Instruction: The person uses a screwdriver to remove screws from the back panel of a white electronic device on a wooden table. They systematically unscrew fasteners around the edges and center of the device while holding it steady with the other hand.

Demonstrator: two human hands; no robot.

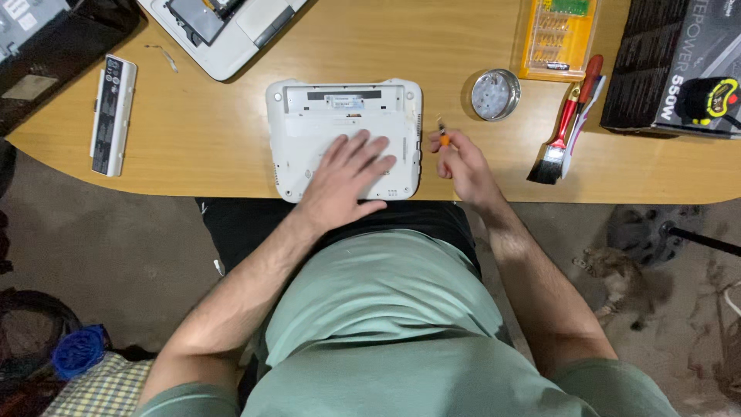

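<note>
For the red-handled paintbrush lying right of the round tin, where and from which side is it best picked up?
Probably by the red handle, at mid-length, coming from above. The paintbrush lies flat on the table, handle pointing away and up-right, black bristles toward the table's near edge. A white tool lies along its right side, so the fingers should close from the left and top. The right hand, holding a small screwdriver, is nearest.

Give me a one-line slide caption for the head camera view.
Left hand flat on an upturned white laptop, right hand holding a small orange-handled screwdriver beside it.
</note>
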